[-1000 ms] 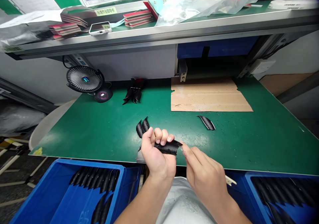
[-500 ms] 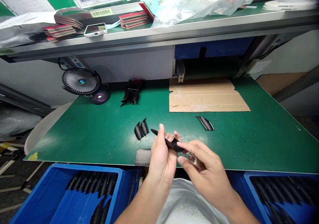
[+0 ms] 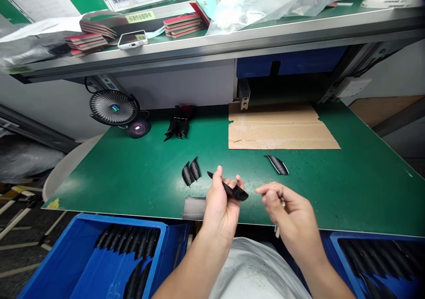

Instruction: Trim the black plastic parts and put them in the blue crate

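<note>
My left hand (image 3: 221, 203) is closed around a black curved shell piece (image 3: 239, 193), whose pointed end sticks out past the thumb and whose wider end faces right. My right hand (image 3: 288, 210) is a short way to the right, apart from the piece. Its fingers are curled around a small, thin, pale metallic tool (image 3: 277, 231), mostly hidden in the palm, so its kind does not show. On the green tabletop, two similar black pieces (image 3: 191, 170) lie side by side beyond my left hand. Another single black piece (image 3: 276, 165) lies beyond my right hand.
A cardboard sheet (image 3: 282, 130) and dark clustered pieces (image 3: 179, 124) lie farther back, beside a small fan (image 3: 114, 107). Blue bins (image 3: 162, 232) with rows of black pieces stand below the table edge at both sides. A loaded shelf (image 3: 199, 48) crosses above.
My right hand has drawn away from the black piece to the right, and its fingers have curled in. My left hand still holds the piece. The whole view has shifted slightly.
</note>
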A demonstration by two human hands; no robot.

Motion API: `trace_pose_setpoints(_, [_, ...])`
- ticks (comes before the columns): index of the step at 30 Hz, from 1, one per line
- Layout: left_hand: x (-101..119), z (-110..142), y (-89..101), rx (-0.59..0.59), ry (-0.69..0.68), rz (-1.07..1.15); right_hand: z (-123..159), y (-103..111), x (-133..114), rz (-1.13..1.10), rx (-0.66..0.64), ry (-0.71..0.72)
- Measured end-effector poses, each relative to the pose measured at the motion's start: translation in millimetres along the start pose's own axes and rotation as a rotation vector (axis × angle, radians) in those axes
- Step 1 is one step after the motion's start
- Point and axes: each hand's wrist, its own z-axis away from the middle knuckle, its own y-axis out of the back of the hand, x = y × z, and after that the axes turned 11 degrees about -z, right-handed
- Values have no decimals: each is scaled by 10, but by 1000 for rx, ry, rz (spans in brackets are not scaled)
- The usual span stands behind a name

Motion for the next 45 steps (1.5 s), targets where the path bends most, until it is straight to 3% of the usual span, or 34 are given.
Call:
trace_pose_setpoints(2, [-70, -61, 47, -97, -72, -89, -76, 0, 94, 93, -101, -97])
trace_pose_setpoints(4, [-172, -180, 129, -194, -192, -248, -190, 57, 265, 352, -142, -176])
trace_pose_setpoints(6, [-270, -332, 239, -181, -259, -422, -324, 177, 500, 665, -73, -232])
trace_pose_setpoints(8, [-334, -471, 356, -92, -218, -536, -449, 335, 747, 872, 53, -270])
trace_pose_setpoints(10, [-357, -557, 460, -39, -160, -592, -544, 497, 951, 938, 140, -291])
trace_pose_setpoints(12, [-351, -588, 537, -65, -162, -640, -619, 645, 1081, 980, 204, -293])
trace_pose_setpoints(17, [-351, -595, 562, -147, -287, -786, -854, 947, 1118, 1027, 344, -294])
trace_pose_setpoints(20, [-371, -579, 439, -144, -298, -845, -933, 946, 985, 979, 299, -258])
trace_pose_setpoints(22, [-355, -533, 312, -191, -258, -791, -869, 791, 840, 911, 216, -180])
trace_pose_setpoints(26, [-192, -360, 41, -441, -199, -387, -499, 313, 498, 613, -100, 26])
trace_pose_setpoints(28, [-63, -259, -50, -446, -221, -178, -300, 154, 357, 394, -199, 75])
trace_pose_setpoints(32, [140, -98, -102, -309, -318, 92, -70, 57, 221, 61, -162, -48])
trace_pose_setpoints(35, [172, -26, -89, -287, -337, 151, -45, 12, 194, -116, -138, -176])
trace_pose_setpoints(41, [137, 77, -84, -292, -367, 141, -132, -57, 128, -242, -358, -336])
trace_pose_setpoints(45, [151, 123, -69, -298, -389, 121, -150, -33, 83, -269, -428, -418])
